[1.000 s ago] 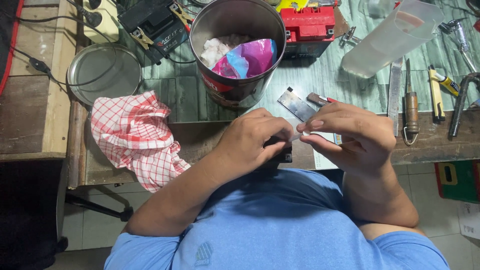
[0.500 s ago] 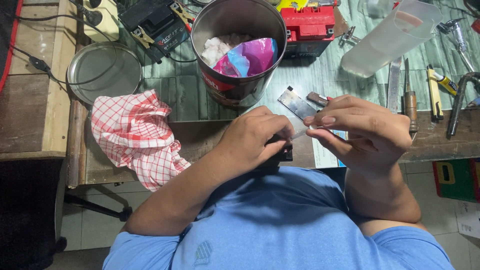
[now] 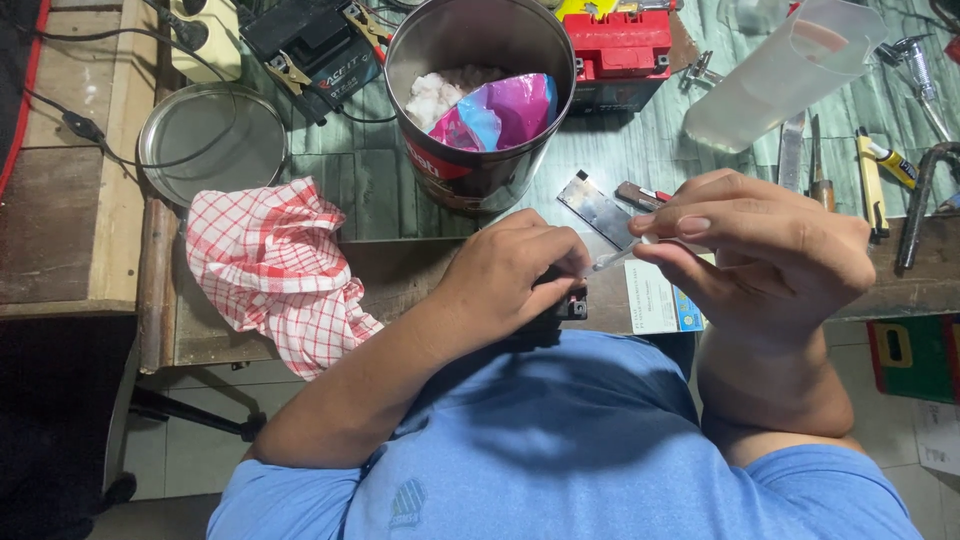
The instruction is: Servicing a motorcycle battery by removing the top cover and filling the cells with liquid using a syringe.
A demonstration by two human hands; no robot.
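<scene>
Metal, thin and strip-like, the small piece (image 3: 612, 258) sat pinched between the right hand (image 3: 760, 255) and the left hand (image 3: 515, 272), both closed on it, in front of the steel tin (image 3: 480, 95). Left of the tin lay a red checked cloth (image 3: 275, 265); right of it, a clear plastic jug (image 3: 775, 75) on the desk (image 3: 385, 195).

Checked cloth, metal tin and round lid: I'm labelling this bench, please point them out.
checked cloth (image 3: 275, 265), head view, middle folds.
metal tin (image 3: 480, 175), head view, front wall.
round lid (image 3: 212, 142), head view, flat centre.
</scene>
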